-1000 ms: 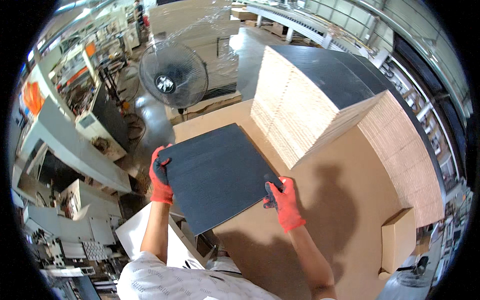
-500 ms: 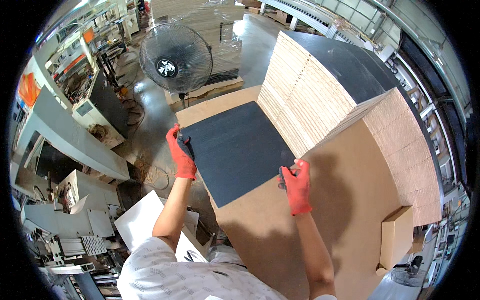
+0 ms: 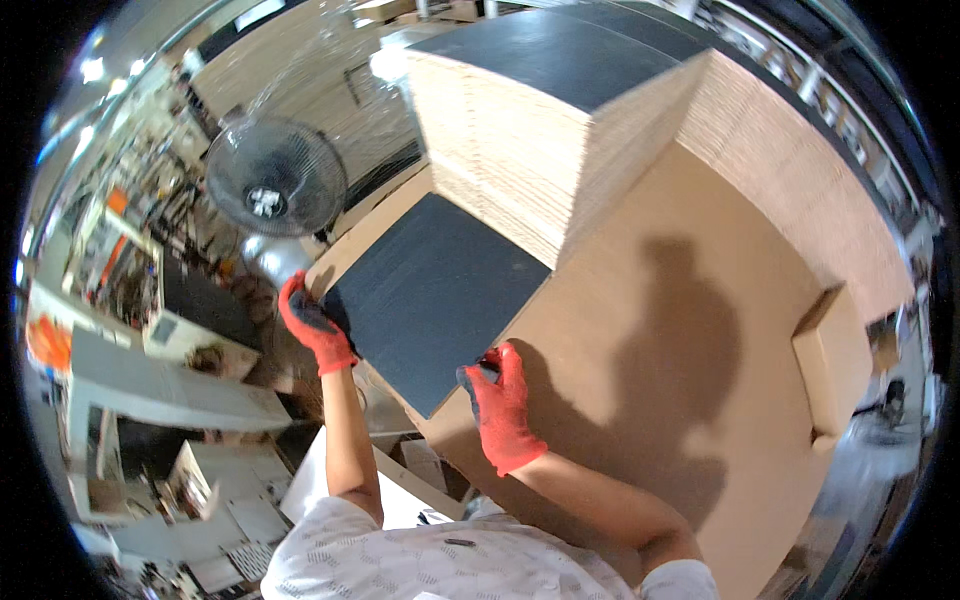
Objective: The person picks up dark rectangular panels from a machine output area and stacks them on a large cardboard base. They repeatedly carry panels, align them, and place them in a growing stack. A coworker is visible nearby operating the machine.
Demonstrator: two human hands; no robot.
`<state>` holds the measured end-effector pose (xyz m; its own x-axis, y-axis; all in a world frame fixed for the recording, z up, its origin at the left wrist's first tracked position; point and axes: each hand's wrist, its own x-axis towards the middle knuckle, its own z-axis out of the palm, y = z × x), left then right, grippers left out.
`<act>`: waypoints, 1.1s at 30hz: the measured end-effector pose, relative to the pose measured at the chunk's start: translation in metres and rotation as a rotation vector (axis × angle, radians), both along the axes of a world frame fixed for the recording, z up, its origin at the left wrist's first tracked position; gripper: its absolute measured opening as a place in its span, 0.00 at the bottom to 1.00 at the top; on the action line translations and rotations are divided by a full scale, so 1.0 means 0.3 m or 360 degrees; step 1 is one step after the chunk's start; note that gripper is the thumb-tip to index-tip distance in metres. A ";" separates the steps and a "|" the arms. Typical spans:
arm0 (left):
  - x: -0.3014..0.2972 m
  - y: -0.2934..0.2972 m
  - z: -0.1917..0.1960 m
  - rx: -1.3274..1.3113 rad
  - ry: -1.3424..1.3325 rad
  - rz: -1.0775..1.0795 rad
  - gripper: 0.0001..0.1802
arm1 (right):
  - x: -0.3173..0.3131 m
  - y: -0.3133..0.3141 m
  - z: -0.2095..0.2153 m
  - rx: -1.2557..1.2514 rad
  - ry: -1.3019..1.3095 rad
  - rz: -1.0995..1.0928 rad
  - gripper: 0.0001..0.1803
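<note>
At the near-left corner of the big tan board surface (image 3: pixel 700 420), a dark grey square sheet (image 3: pixel 435 295) lies flat or very nearly so, its far corner tucked against the foot of the tall stack of sheets (image 3: pixel 530 130). Left hand (image 3: pixel 312 325), in a red glove, is clamped on the sheet's left corner, fingers curled over the edge. Right hand (image 3: pixel 500 405), gloved the same, grips the near corner, thumb on top. The two hands sit well apart, one corner each.

Now the risks, as I judge them. The sheet's near-left side runs close along the surface's edge, so a slack grip on the left could let that corner tip off toward the floor. Pushed in crooked, it could butt the stack and sit skewed against it. Fingers under the edge could get pinched if it drops flat. A round fan (image 3: pixel 275 178) stands just beyond the far-left edge, near enough to be clipped by a wide swing.
</note>
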<state>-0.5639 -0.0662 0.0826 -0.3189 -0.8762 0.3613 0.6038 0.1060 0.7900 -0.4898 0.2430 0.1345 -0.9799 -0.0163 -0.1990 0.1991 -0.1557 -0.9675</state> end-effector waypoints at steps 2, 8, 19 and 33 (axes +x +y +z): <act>-0.011 0.016 0.017 -0.0011 -0.0078 -0.0056 0.20 | -0.036 0.003 -0.019 -0.0145 0.0000 -0.0090 0.14; 0.005 -0.085 0.106 -0.0016 -0.0412 -0.1160 0.25 | -0.066 -0.064 -0.014 0.0099 -0.0073 -0.0232 0.17; -0.368 0.007 0.282 -0.0993 -0.1501 -0.1879 0.27 | -0.143 -0.047 -0.021 0.0434 -0.0042 -0.0286 0.27; -0.700 0.093 0.196 -0.0812 -0.1408 -0.2010 0.28 | -0.391 0.107 -0.039 0.0640 0.0133 -0.0278 0.23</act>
<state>-0.7740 -0.0384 0.1413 -0.9581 0.2373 -0.1606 -0.0943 0.2678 0.9588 -0.6070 0.2750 0.1229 -0.9740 0.2134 -0.0759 0.1220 0.2116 -0.9697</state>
